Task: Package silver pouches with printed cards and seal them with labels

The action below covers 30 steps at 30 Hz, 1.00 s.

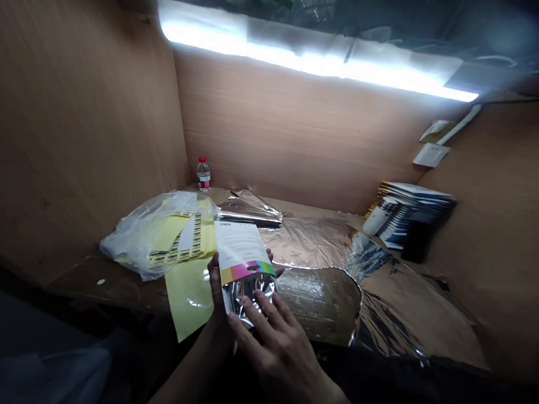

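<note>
Item one, at far left: a wood-veneer side panel (76, 128) rising from a wooden desk (100, 284). Next along, a clear plastic bag (133, 244) lies crumpled on the desk, with yellow label sheets (182, 240) printed in dark strips partly inside it. A loose pale yellow sheet (187, 299) lies below the bag, its right part running behind the hands. At the back stands a small water bottle (203, 175) with a red cap, against a wood-veneer back panel (299, 126).

Centre: a foil pouch (247, 296) with a white printed upper part and a multicoloured band, held tilted above the desk's front area. The left hand (217, 277) sits behind it, fingers curled around the pouch from the back. The right hand (280, 363) lies over its silver face, fingers slightly spread and pressed on the foil, so the pouch is gripped between both hands.

Right of centre: crinkled silver foil sheeting (312, 242) covers much of the desk, with a loose foil piece (251, 207) at the back. Far right: a stack of booklets (416, 211), a white cylinder (379, 217), and a wall switch plate (431, 154) above them.
</note>
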Available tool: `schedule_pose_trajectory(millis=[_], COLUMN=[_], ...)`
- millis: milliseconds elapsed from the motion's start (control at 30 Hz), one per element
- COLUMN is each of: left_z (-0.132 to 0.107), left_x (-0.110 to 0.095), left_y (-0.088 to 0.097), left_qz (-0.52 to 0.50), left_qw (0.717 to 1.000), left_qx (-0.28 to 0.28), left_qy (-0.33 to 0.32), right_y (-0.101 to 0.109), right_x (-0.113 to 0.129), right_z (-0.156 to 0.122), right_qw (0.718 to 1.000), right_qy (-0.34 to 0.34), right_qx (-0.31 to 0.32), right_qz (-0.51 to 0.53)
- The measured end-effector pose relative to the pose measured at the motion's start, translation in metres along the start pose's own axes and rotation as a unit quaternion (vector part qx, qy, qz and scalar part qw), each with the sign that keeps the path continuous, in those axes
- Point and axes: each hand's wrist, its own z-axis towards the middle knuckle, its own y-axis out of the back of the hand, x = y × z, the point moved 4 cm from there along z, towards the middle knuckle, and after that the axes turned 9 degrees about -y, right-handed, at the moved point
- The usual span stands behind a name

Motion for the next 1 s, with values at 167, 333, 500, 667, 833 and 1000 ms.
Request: schedule_pose_trajectory(millis=[167,333,500,667,833,1000], left_z=[0.003,0.009,0.011,0.015,0.017,0.011], left_x=[0.014,0.018,0.037,0.036,0.038,0.065], left_y=[-0.001,0.003,0.009,0.008,0.012,0.012], left_qz=[-0.023,-0.043,-0.058,-0.063,-0.064,0.042], left_qw=[0.999,0.997,0.996,0.997,0.996,0.992], left_qx=[-0.047,-0.055,-0.049,-0.037,-0.047,-0.056], left_qy=[0.01,0.017,0.039,0.034,0.05,0.109], right_y=[-0.01,-0.006,-0.013,-0.025,-0.035,-0.023], right_x=[-0.013,-0.019,-0.03,-0.014,0.003,-0.024], right_z=[0.005,-0.001,0.011,-0.004,-0.019,-0.002], right_qw=[0.998,0.983,0.976,0.967,0.976,0.962], right_qy=[0.031,-0.053,-0.103,-0.159,-0.168,-0.245], right_qx=[-0.041,-0.147,-0.122,-0.095,-0.038,0.1], right_qz=[-0.037,-0.099,-0.147,-0.172,-0.13,-0.068])
